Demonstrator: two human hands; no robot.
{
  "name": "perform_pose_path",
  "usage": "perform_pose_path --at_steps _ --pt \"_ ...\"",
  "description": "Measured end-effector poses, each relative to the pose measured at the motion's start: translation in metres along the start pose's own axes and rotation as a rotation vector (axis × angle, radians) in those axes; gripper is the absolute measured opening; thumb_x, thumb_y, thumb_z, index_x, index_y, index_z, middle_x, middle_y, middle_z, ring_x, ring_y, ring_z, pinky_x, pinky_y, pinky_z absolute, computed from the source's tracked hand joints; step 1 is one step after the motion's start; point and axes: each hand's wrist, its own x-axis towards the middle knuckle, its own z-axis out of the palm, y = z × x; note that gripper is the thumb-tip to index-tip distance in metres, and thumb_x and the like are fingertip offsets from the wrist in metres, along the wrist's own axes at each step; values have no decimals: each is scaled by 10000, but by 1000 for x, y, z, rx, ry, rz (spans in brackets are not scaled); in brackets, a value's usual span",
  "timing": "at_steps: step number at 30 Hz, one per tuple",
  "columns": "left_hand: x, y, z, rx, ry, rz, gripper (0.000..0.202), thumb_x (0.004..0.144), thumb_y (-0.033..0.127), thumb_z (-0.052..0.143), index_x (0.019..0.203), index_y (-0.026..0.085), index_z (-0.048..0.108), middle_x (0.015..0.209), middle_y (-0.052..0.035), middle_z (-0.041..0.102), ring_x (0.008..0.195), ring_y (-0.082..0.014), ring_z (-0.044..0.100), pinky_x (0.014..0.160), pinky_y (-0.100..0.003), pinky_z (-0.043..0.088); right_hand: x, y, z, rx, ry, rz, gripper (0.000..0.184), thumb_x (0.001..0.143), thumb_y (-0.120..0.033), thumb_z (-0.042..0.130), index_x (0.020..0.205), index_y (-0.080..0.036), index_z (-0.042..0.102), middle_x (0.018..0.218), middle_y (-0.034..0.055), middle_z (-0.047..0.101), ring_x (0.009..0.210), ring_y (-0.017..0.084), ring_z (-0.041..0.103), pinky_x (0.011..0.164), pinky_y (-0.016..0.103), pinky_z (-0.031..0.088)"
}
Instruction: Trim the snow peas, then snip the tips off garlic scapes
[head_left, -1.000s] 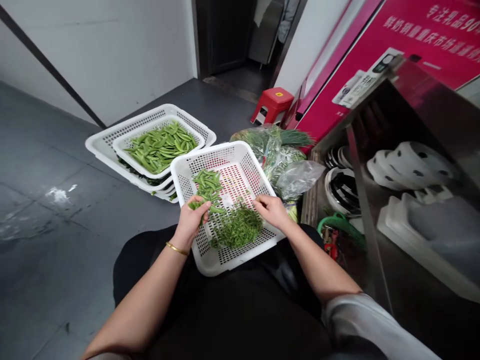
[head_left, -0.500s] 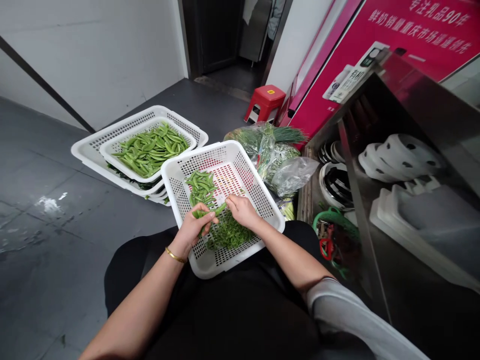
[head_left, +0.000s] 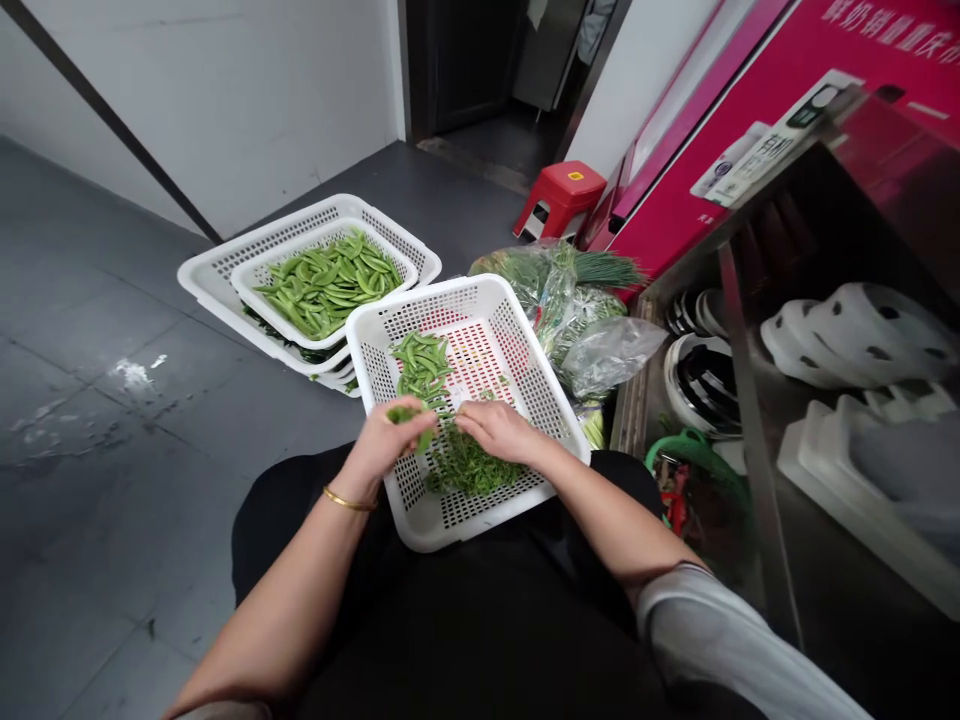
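Green pods are held in the left hand; the right hand is narrowed, contents unclear. In the basket, loose pods remain at 11 o'clock, scraps at 6; seemingly partway.

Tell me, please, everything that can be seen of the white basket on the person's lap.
The white basket looks like plastic: rectangular, with rounded corners, a smooth rim and perforated walls and base. Part of the base looks red. It rests open side up on the dark-clothed legs, bearing green pods at its far left and stringy green scraps nearer. The left hand and right hand are over it; contact is unclear.
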Motion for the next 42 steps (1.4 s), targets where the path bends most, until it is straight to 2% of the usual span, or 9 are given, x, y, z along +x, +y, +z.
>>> perform_pose_path --at_steps 5,8,14,22,27,33,36,39,42 --pt "13 10 -21 -370 291 95 136 623 211 685 611 149 564 486 5 565 368 -74 437 322 -166 286 5 36 -8 -114 -365 153 274 854 -430 556 857 -186 682 751 31 671 703 157 600 639 236 390" --pt "16 11 -24 -461 232 -19 116 609 220 633 581 143 550 576 -52 642 468 -119 548 355 -178 355 37 47 12 -298 -383 311 380 828 -491 559 976 -166 690 927 113 699 848 233 638 674 281 435" --pt "15 7 -19 -444 51 -93 194 594 149 707 770 146 625 518 17 571 401 -78 478 371 -173 371 90 48 61 -312 -297 352 282 834 -167 519 1069 -77 646 1056 196 670 941 241 639 763 294 453" --pt "11 -23 0 304 -15 -225 282 563 312 807 675 115 639 456 6 565 317 -83 427 303 -195 301 26 37 17 -187 -170 314 340 938 -347 434 803 -158 683 761 33 696 715 126 615 655 209 405" --pt "8 -34 10 233 -38 -87 281 644 372 759 718 129 640 414 25 536 343 -83 435 360 -195 333 -11 0 23 -5 -5 67 305 921 -298 485 705 -154 645 658 5 642 621 107 555 604 209 355" --pt "0 -27 5 240 -524 -277 233 609 298 791 645 129 636 438 14 537 347 -79 450 339 -178 323 -27 -26 12 -30 -202 -310 188 895 -258 519 788 -190 658 771 15 686 647 113 575 581 217 346" --pt "0 -22 1 222 -557 -316 210 614 280 791 674 131 656 484 6 572 348 -76 466 332 -173 334 -37 -6 -16 205 -143 -187 235 914 -306 487 793 -187 649 702 -4 662 598 100 581 577 203 391" --pt "3 -20 -5 159 -482 -311 204 614 271 790 708 130 677 611 -30 652 332 -61 463 313 -174 337 -46 23 -44 381 180 164 364 949 -405 378 824 -168 624 622 -11 609 494 96 550 518 207 421" --pt "4 -20 -6 131 -472 -292 243 614 251 784 815 138 711 714 -53 688 332 -57 468 310 -180 361 -47 31 -51 176 345 241 333 932 -410 413 975 -153 621 808 52 658 605 128 594 593 251 463"
